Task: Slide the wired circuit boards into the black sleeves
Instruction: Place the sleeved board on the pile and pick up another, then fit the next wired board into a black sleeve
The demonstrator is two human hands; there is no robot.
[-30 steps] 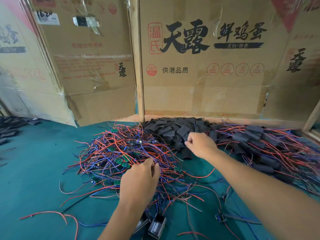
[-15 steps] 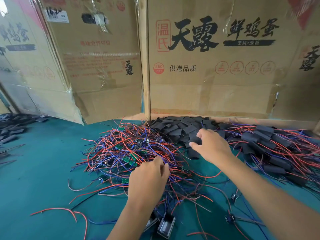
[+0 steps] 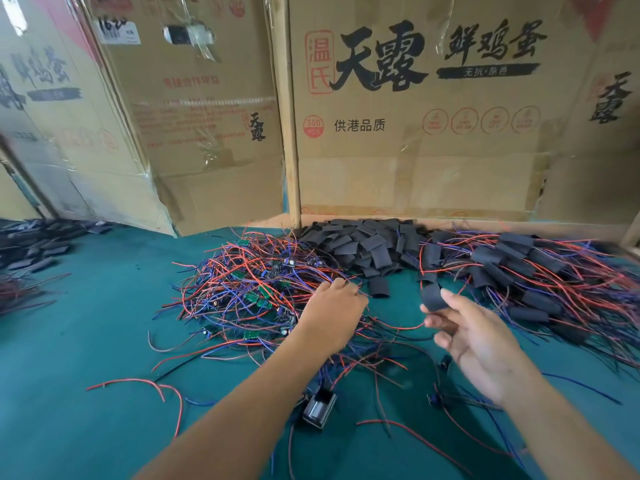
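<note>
Pinching one black sleeve between thumb and fingertips, the right hand holds it up just right of centre, its other fingers loose. The left hand is curled down into the wire tangle at centre, closed on strands, though which board it has cannot be seen. To do this step well, I would draw a single green board free by its wires before lifting, so neighbours do not trail along. Squeezing the sleeve's edges should open its mouth; feed the board in end first, wires trailing. Spare sleeves lie heaped behind, finished ones at right on the green table
</note>
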